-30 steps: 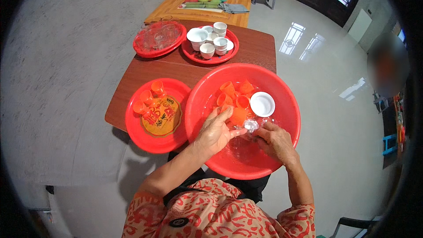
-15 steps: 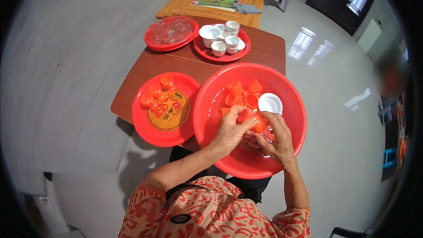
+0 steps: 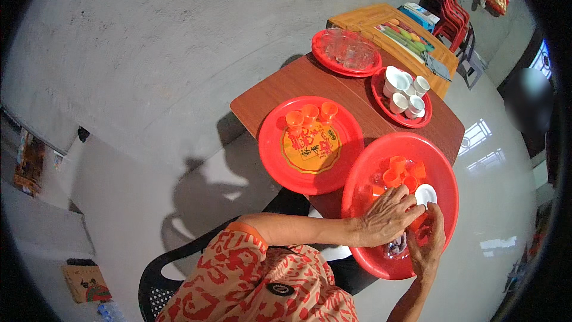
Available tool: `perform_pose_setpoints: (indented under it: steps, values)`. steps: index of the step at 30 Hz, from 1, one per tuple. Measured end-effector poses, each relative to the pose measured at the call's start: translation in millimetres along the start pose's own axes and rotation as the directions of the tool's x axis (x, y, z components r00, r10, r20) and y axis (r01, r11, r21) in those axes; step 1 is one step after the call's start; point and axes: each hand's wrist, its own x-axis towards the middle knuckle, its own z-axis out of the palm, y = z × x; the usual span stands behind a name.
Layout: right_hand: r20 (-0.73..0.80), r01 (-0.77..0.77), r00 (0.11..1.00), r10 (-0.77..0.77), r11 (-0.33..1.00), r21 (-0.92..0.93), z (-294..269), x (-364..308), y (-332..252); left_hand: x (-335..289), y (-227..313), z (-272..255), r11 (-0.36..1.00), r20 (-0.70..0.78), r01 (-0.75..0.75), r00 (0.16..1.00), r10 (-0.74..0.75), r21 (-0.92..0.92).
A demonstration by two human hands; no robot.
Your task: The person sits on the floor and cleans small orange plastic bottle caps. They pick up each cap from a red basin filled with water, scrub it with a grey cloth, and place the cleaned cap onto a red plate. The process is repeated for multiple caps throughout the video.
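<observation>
One smooth orange cup [image 3: 419, 222] is held btwn your L hand [image 3: 384, 217] & R hand [image 3: 428, 244], partly hidden; rnd red plastic basin [image 3: 357, 197] under grip, glossy rnd white dish [image 3: 425, 193] just beyond.

I see the camera on the person's [image 3: 256, 280] head, facing steeply down. The tub [image 3: 445, 185] is near, lower right of frame; the wooden table [image 3: 357, 15] farther, upper right.

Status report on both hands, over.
Left hand, right hand at a partly hidden orange plastic cup. Both over large round red plastic basin. Round white dish close by.
</observation>
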Motion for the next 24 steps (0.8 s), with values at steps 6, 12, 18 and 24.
perform_pose_setpoints:
  steps: [6,12,18,24]
  values:
    - [0.009,-0.037,0.999,0.037,0.918,0.396,3,13,-27,-6,-21,-52,0.950,-0.190,0.096,0.969,-0.157,-0.296]
    - [0.029,0.080,0.996,-0.083,0.992,0.095,9,13,1,-61,-81,-94,0.866,-0.363,0.358,0.801,-0.477,-0.349]
    - [0.155,-0.052,0.987,0.042,0.997,0.062,19,13,2,-116,-138,-123,0.824,-0.465,0.559,0.706,-0.534,-0.096]
    - [0.248,-0.161,0.957,0.150,0.987,0.022,22,14,1,-122,-159,-130,0.754,-0.417,0.650,0.662,-0.623,-0.097]
